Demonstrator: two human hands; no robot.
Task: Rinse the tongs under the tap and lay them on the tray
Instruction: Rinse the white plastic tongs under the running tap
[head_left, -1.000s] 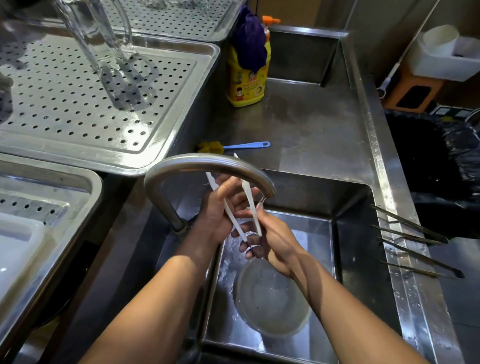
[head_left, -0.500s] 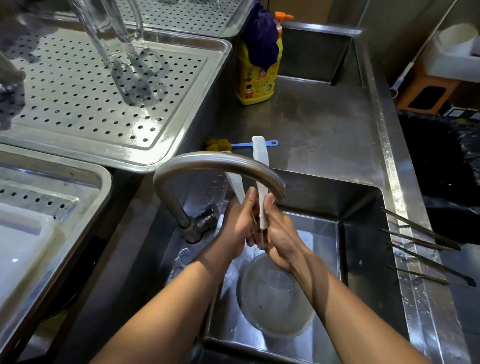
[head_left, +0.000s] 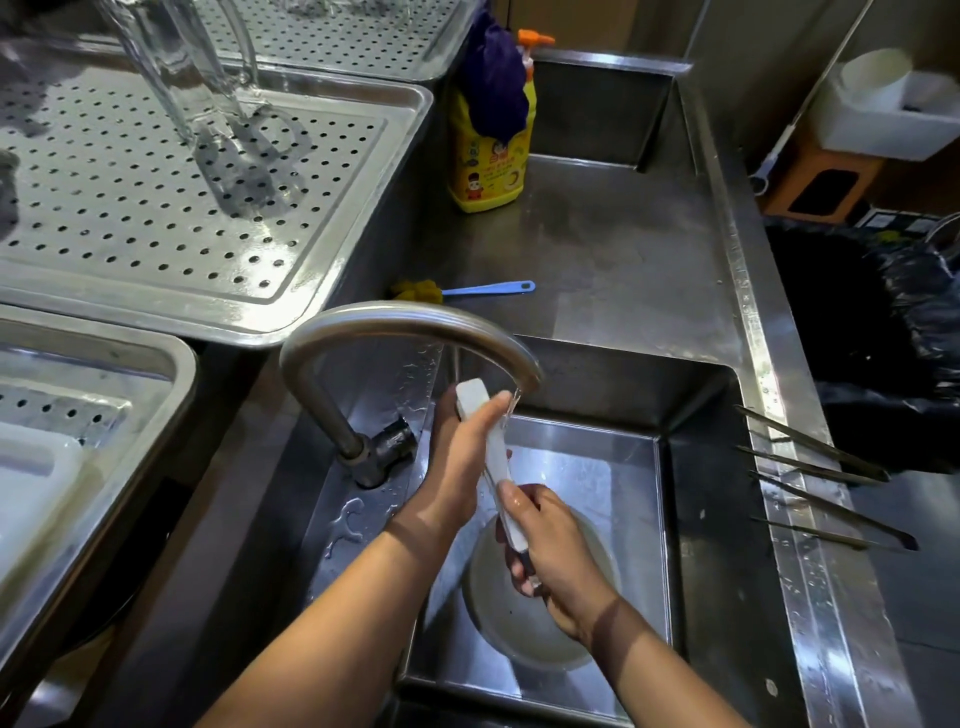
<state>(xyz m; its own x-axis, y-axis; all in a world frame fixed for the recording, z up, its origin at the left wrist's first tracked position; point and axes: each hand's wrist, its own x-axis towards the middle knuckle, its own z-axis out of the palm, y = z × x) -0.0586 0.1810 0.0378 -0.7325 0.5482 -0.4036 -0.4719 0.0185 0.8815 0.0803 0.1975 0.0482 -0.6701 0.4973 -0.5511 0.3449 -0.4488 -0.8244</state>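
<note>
**Tongs Held in Both Hands Beneath the Tap**

Head view: the white plastic tongs stood tilted over the sink, well apart from the perforated tray. Their arms were pressed together and their upper end sat just under the spout of the curved tap. A thin stream of water ran from the spout onto them.

The left hand gripped the upper end, its fingers curled round it. The right hand gripped the lower end, fingers wrapped tight and wet.

Below the hands a round bowl lay on the sink floor. The perforated tray sat on the counter beyond the sink's left edge and carried a clear glass jug near its far side. A second tray lay at the near left.

At the far end of the counter stood a yellow dish soap bottle with a purple cloth draped over its top. A blue-handled brush lay behind the tap. Long metal tweezers rested across the sink's right rim.
</note>
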